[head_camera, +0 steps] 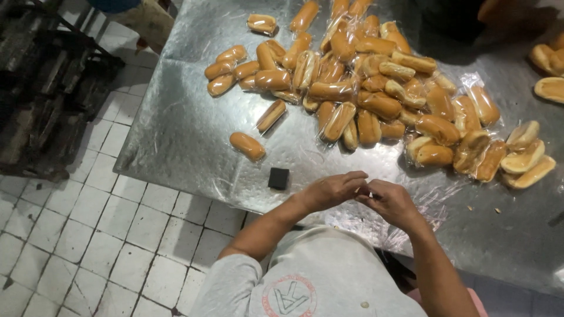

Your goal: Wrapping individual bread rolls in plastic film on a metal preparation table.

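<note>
While leaning over the near edge of the steel table [176, 129], holds left hand [332, 191] against right hand [390, 202] at 6 o'clock of the tabletop, fingertips meeting. Keeps both sets of fingers narrow and bunched, thumbs pressed toward forefingers as if pinching. Cannot tell what sits in the pinch: too small and too clear to make out.

Directly beneath the hands, at 6 o'clock from them, a crinkled pile of empty clear plastic bags [364, 226], lying flat at the table edge and partly hidden by the wrists. Just beside the left hand, at 9 o'clock, a small black square block [278, 178], apart from the fingers.

At 12 o'clock from the hands, a big heap of bagged bread rolls [364, 82]: golden oblong rolls, sealed in clear film, overlapping one another. Cannot tell the count per bag across the heap. At 10 o'clock, a single bagged roll [247, 145] lying alone, well apart from the heap, with another lone wrapped roll [271, 115] just above it. At 2 o'clock, paler split rolls [524, 157] touching the heap's edge; cannot tell whether wrapped. Farther out at 2 o'clock, by the frame's edge, a few more rolls [550, 88].

At 8 o'clock, past the table corner, white floor tiles [76, 235].
</note>
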